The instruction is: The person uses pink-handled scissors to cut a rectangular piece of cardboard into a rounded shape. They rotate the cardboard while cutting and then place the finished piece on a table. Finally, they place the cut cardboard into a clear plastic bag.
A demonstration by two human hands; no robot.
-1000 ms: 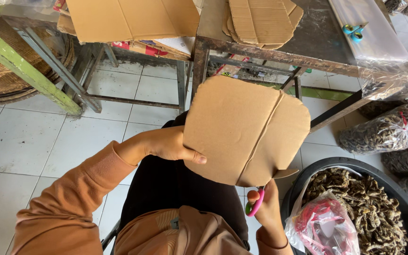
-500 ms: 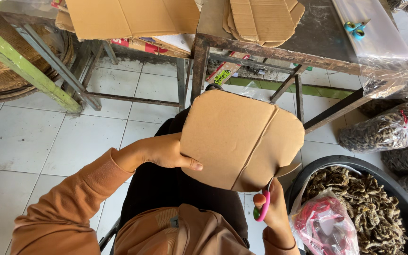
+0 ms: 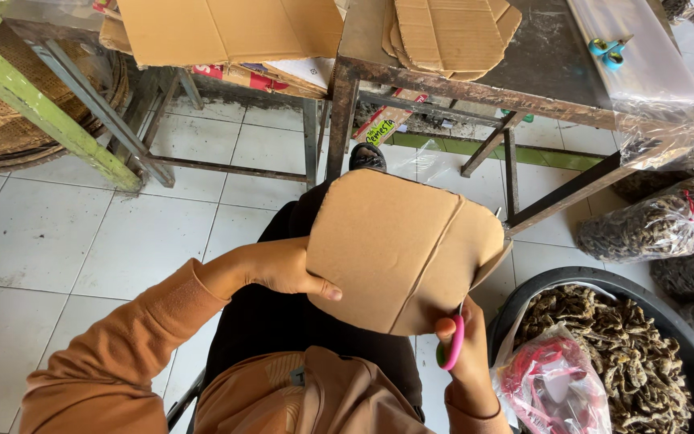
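Since the earlier frame, cardboard piece (image 3: 399, 249) has dropped lower and rotated slightly. Right hand (image 3: 467, 354), closed around pink-handled scissors (image 3: 452, 343), sits at its near right edge; blades hidden behind the board. Left hand (image 3: 283, 269) pinches the left edge, thumb on top. Crease runs near-to-far, above the scissors.

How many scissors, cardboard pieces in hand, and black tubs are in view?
Scissors: 2, the pink-handled scissors in the right hand and the blue scissors on the metal table
Cardboard piece in hand: 1, the cardboard piece gripped by the left hand
Black tub: 1, the black tub
Total: 4
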